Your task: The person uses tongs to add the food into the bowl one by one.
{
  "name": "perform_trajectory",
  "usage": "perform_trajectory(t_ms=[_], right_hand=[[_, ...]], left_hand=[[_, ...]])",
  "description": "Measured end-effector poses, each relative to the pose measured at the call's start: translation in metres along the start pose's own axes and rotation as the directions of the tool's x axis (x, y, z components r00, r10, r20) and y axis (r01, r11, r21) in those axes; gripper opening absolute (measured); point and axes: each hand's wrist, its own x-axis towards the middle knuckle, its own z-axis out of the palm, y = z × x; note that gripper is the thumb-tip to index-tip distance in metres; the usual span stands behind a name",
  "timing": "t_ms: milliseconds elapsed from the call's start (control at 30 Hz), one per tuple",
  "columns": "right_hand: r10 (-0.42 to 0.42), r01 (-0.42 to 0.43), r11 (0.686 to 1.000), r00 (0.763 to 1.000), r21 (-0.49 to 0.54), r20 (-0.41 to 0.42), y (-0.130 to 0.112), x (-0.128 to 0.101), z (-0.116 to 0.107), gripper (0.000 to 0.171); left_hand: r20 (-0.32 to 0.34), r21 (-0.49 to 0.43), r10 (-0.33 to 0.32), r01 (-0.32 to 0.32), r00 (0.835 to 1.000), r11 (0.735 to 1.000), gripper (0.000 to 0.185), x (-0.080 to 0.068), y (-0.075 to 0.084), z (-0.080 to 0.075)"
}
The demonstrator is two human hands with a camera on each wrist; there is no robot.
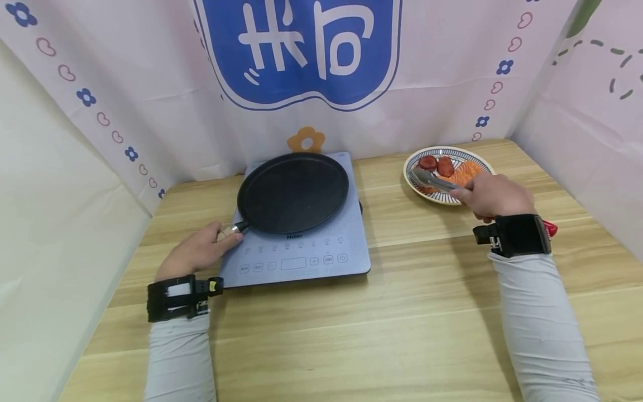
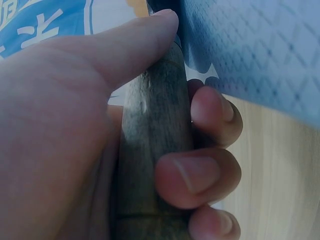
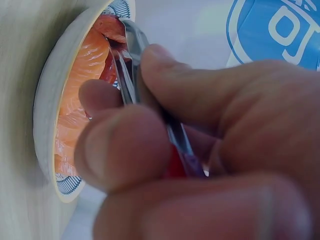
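My left hand (image 1: 201, 245) grips the wooden handle (image 2: 155, 130) of a flat black frying pan (image 1: 293, 192), fingers wrapped round it and thumb along the top. The pan rests on a grey induction cooktop (image 1: 293, 254). At the right my right hand (image 1: 494, 195) holds metal tongs (image 1: 436, 180) with a red part near the grip. Their tips are over the patterned plate (image 1: 419, 192), at the reddish sausage pieces (image 1: 445, 166). Orange salmon slices (image 3: 82, 75) lie beside these on the plate. In the right wrist view the tongs' tips overlap a sausage piece.
A wooden table (image 1: 321, 335) carries the cooktop at left centre and the plate at the back right. Behind stands a white curtain (image 1: 422, 111) with a blue emblem, and pale cloth walls (image 1: 55, 223) border both sides.
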Motion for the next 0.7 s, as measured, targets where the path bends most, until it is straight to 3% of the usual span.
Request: perform_trajectory(t_ms=[700], right_hand=[[-0.011,0.011,1.0,1.0,0.016,0.003,0.0046,0.0025,0.001,0.053]], left_hand=[[0.001,0.016,-0.007,0.007,1.0,1.0,0.051,0.001,0.0017,-0.0006]])
